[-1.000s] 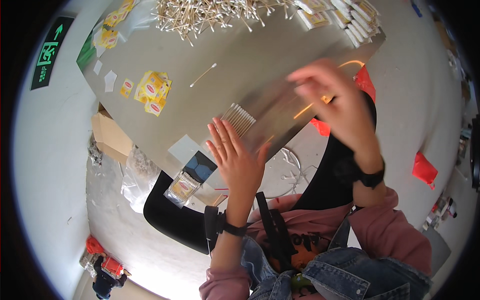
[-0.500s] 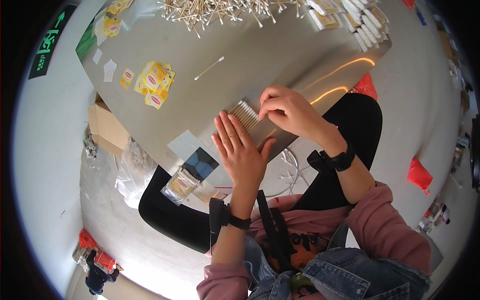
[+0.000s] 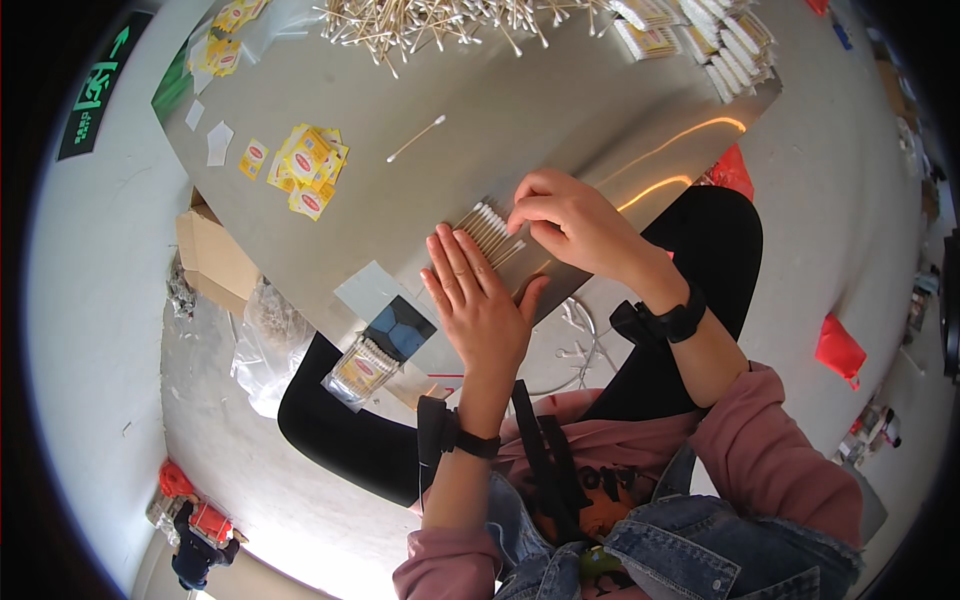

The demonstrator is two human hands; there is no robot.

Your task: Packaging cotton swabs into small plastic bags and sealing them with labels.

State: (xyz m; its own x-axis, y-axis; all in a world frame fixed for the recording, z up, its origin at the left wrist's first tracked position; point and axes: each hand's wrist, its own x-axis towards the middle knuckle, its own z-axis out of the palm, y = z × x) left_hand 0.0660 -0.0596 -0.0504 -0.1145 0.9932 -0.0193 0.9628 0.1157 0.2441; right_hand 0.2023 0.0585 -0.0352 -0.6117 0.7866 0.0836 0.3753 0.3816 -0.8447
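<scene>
Right hand (image 3: pixel 575 228) has joined left hand (image 3: pixel 482 305) at one swab row (image 3: pixel 487 229).

The left hand (image 3: pixel 478 310) lies flat, back upward, fingers (image 3: pixel 462 262) extended and thumb (image 3: pixel 533 298) spread rightward, while the right hand (image 3: pixel 568 222) curls just beside it, the left forearm (image 3: pixel 461 488) nearly upright and the right forearm (image 3: pixel 714 362) slanting inward from the lower right.

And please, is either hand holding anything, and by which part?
The left hand lies flat over one end of the cotton swabs, gripping none. Whether the right hand, at their tips, pinches any is unclear.
</scene>
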